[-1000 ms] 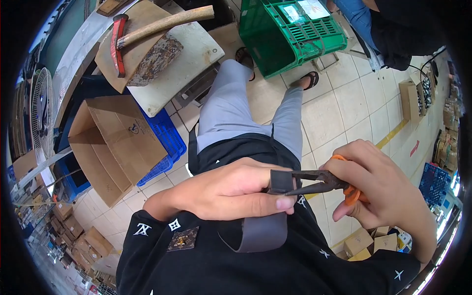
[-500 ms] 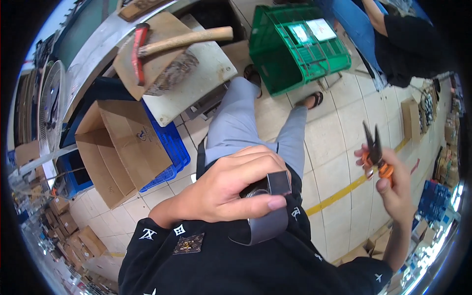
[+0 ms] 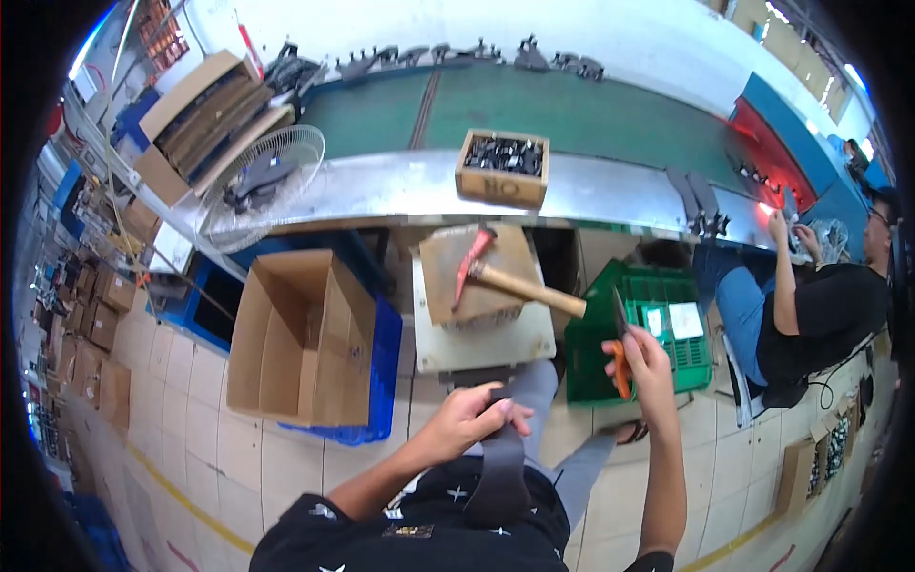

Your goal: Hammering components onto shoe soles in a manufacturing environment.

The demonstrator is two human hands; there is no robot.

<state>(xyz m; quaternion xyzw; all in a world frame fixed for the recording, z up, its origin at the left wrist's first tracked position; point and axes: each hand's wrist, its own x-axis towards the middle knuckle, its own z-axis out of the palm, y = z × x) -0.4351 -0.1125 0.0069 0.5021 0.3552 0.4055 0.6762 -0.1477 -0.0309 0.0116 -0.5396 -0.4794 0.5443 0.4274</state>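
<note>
Directly beyond the pliers (image 3: 622, 368) sits a crate (image 3: 693, 359).

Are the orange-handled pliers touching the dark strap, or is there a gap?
Apart. The head view shows the orange-handled pliers in the right hand, the dark strap in the left hand, and grey trousers visible between them.

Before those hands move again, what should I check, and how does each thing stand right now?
1. Dark strap held in the left hand: ok, its lower part hangs down.
2. Orange-handled pliers held in the right hand: ok.
3. Pliers clear of the strap: ok, they are apart.
4. Pliers' jaws shut: cannot tell, too small to see.
5. Hammer wholly on the block: not ok, its handle sticks out past the edge.
</note>
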